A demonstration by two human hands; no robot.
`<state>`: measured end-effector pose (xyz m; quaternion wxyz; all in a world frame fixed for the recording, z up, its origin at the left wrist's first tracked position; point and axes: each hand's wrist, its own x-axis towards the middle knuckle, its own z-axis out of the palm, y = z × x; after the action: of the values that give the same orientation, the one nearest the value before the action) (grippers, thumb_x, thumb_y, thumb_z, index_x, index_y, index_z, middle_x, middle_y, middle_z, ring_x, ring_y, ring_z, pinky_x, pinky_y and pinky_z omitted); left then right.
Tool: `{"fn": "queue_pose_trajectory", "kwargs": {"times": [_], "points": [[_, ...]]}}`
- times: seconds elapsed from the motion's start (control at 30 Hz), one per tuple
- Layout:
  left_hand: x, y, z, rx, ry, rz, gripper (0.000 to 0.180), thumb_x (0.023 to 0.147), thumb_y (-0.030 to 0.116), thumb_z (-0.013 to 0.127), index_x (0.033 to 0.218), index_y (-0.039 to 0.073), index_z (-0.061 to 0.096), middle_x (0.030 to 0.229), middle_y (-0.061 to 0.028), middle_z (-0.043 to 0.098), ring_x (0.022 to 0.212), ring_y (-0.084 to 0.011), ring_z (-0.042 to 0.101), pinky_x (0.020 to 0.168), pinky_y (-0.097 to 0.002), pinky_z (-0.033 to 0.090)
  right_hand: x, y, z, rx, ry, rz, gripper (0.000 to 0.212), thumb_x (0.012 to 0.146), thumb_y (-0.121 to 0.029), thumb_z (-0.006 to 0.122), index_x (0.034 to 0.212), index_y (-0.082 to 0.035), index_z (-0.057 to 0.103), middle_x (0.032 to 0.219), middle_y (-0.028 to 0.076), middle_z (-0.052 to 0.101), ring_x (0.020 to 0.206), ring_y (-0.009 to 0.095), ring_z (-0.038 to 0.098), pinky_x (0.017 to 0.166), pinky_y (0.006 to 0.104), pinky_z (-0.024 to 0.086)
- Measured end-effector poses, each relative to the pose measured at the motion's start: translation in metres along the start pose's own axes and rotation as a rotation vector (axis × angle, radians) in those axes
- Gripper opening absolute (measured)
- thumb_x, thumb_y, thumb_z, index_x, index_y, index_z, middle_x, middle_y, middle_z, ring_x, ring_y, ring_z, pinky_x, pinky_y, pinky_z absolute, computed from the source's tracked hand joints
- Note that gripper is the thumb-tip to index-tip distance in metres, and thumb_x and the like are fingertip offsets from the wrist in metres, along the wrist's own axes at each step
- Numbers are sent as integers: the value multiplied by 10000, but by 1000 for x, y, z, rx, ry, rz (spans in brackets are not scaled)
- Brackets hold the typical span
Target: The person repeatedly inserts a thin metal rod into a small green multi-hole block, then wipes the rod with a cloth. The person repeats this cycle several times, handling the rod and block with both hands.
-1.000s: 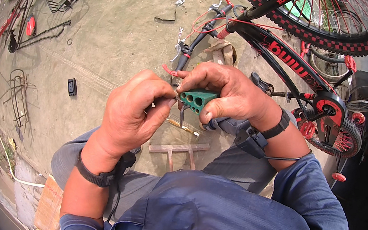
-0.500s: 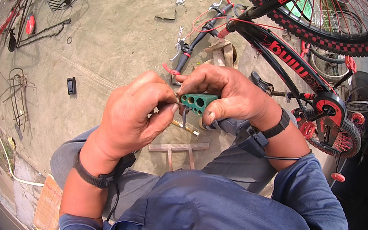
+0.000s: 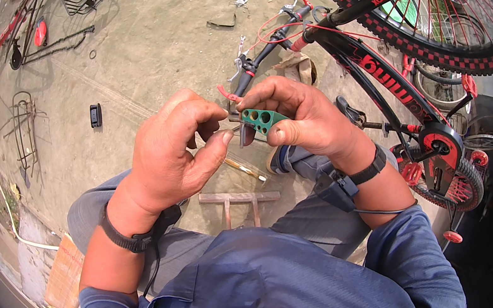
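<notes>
In front of my chest, my right hand (image 3: 311,115) grips a green hex key holder (image 3: 272,119), a block with several round holes of different sizes facing left. Its thumb lies on the lower edge and the fingers wrap over the top. Dark metal hex keys (image 3: 246,135) stick out at the holder's left side. My left hand (image 3: 179,148) is just left of it, thumb and index finger parted. The index fingertip is close to a short rod end (image 3: 234,117) at the holder; whether they touch, I cannot tell.
An upside-down black and red bicycle (image 3: 369,78) stands at the right, its handlebar (image 3: 264,56) on the ground. Below my hands lie a yellowish rod (image 3: 242,168) and a wooden piece (image 3: 240,197). A small black part (image 3: 96,115) and a wire rack (image 3: 26,132) lie left.
My left thumb and index finger have moved apart from a pinch at the holder. The holder has shifted slightly up and turned in my right hand, showing more of the metal keys.
</notes>
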<state>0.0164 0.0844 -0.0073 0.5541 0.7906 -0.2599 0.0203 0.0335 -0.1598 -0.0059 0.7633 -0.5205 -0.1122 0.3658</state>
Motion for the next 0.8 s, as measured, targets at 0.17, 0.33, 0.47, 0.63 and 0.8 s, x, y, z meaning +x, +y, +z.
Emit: {"fn": "queue_pose_trajectory", "kwargs": {"times": [0.17, 0.33, 0.47, 0.63, 0.8], "points": [[-1, 6, -2, -236, -12, -117, 216, 862, 85, 754, 1042, 23, 651, 825, -54, 579, 691, -126, 590, 557, -257, 452, 1, 2, -1, 10, 31, -16, 422, 922, -109, 740, 1275, 22, 549, 1141, 99, 669, 1066, 165, 649, 936, 323, 520], [2, 8, 1, -186, -70, -95, 197, 877, 84, 758, 1033, 21, 655, 825, -54, 579, 678, -124, 594, 563, -263, 463, 1, 3, 0, 16, 50, -15, 417, 916, -105, 745, 1269, 14, 557, 1140, 84, 668, 1076, 150, 638, 953, 314, 507], [2, 9, 3, -149, -72, -99, 175, 876, 60, 750, 1020, 28, 655, 824, -59, 580, 669, -132, 592, 568, -272, 467, 1, 3, 0, -26, 49, -35, 438, 898, -100, 762, 1272, 8, 560, 1139, 73, 667, 1087, 142, 629, 962, 308, 499], [0, 8, 3, -156, -39, -111, 161, 861, 12, 730, 1003, 34, 657, 820, -65, 579, 695, -158, 594, 593, -284, 468, 0, 2, 0, -15, 47, -39, 465, 868, -95, 791, 1263, 7, 567, 1136, 67, 666, 1088, 137, 624, 954, 304, 495], [0, 5, 2, -84, 3, -36, 219, 803, -44, 729, 990, 51, 665, 846, -73, 599, 751, -207, 604, 627, -315, 470, -1, 0, 1, -83, 11, -54, 476, 830, -99, 827, 1232, -2, 591, 1133, 61, 661, 1068, 128, 616, 937, 299, 487]]}}
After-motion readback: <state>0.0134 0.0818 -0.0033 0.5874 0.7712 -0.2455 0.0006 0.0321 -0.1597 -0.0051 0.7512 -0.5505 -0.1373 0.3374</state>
